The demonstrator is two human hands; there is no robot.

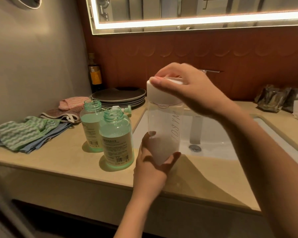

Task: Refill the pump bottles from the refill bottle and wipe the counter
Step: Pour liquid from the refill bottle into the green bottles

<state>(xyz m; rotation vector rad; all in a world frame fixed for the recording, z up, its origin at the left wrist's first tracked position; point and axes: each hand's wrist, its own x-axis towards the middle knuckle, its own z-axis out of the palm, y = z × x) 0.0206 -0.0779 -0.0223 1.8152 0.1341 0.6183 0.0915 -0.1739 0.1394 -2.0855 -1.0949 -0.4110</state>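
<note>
I hold a clear refill bottle [163, 127] upright above the counter's front edge, beside the sink. My left hand [153, 162] grips its lower part from below. My right hand [184, 88] grips the white cap [162, 95] on top, fingers curled round it. Two green-tinted pump bottles stand uncapped on the beige counter [46, 162] to the left: the near one [116, 140] and the far one [91, 124]. Both hold liquid. A white-and-green pump head [126, 109] lies behind them.
Folded cloths lie at the left: green striped [21, 131], blue [41, 141], pink [70, 103]. Dark plates [119, 97] are stacked at the back beside a dark bottle [95, 76]. The white sink [213, 134] is at the right, with wrapped items [275, 98] beyond it.
</note>
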